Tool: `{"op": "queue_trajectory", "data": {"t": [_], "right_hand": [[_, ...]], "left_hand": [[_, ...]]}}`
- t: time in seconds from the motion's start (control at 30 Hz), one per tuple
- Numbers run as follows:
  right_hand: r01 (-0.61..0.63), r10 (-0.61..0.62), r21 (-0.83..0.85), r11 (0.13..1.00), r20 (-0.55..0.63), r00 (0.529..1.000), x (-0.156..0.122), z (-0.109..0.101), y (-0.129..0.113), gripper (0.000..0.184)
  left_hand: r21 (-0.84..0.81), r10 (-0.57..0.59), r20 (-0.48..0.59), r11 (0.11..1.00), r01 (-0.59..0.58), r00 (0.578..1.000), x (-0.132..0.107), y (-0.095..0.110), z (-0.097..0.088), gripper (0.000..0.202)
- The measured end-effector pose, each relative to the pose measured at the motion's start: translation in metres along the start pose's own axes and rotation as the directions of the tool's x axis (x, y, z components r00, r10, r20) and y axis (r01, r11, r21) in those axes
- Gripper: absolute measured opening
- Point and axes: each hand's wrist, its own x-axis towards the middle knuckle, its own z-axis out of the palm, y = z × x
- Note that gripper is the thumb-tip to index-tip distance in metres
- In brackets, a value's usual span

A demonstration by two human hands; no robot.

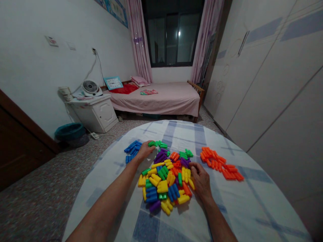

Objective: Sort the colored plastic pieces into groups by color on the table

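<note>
Left hand [145, 151] is touching a green block [151, 144] at the far left of the mixed pile [163, 186] on the desk [252, 205]; right hand [201, 178] is resting, curled, at its right edge. Cannot tell whether either grip is clamping. Orange blocks [214, 164] are lying right.

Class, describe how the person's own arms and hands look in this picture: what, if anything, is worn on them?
The left forearm and right forearm are bare, with no sleeve in view, and narrow toward the wrists. No watch or bracelet shows. The left hand and right hand are ungloved; a ring would be too small to tell.
</note>
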Motion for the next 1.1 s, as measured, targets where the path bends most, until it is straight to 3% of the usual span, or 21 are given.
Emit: {"op": "queue_trajectory", "data": {"t": [0.17, 0.3, 0.4, 0.63, 0.9, 1.1], "right_hand": [[-0.005, 0.005, 0.004, 1.000, 0.014, 1.000, 0.000, 0.000, 0.000, 0.031], [-0.011, 0.011, 0.014, 1.000, 0.007, 1.000, 0.001, 0.001, 0.002, 0.031], [-0.004, 0.004, 0.012, 1.000, 0.019, 1.000, 0.002, 0.002, 0.003, 0.030], [0.000, 0.000, 0.008, 1.000, 0.003, 1.000, 0.001, 0.001, 0.001, 0.030], [-0.016, 0.015, 0.021, 1.000, 0.018, 1.000, 0.001, 0.001, 0.003, 0.030], [-0.016, 0.015, 0.017, 1.000, 0.027, 1.000, 0.000, 0.001, 0.000, 0.029]], "left_hand": [[0.042, -0.038, -0.092, 0.998, 0.042, 0.995, 0.027, -0.004, 0.013, 0.018], [0.117, -0.009, -0.200, 0.993, 0.033, 0.980, 0.037, -0.002, 0.016, 0.037], [0.202, 0.059, -0.250, 0.979, -0.007, 0.966, 0.028, 0.002, 0.019, 0.047], [0.272, 0.217, -0.059, 0.943, -0.193, 0.974, -0.001, 0.008, 0.030, 0.029], [0.231, 0.187, 0.034, 0.954, -0.189, 0.982, 0.013, 0.006, 0.031, 0.041], [0.183, 0.181, -0.007, 0.967, -0.177, 0.983, 0.015, 0.009, 0.034, 0.044]]}}
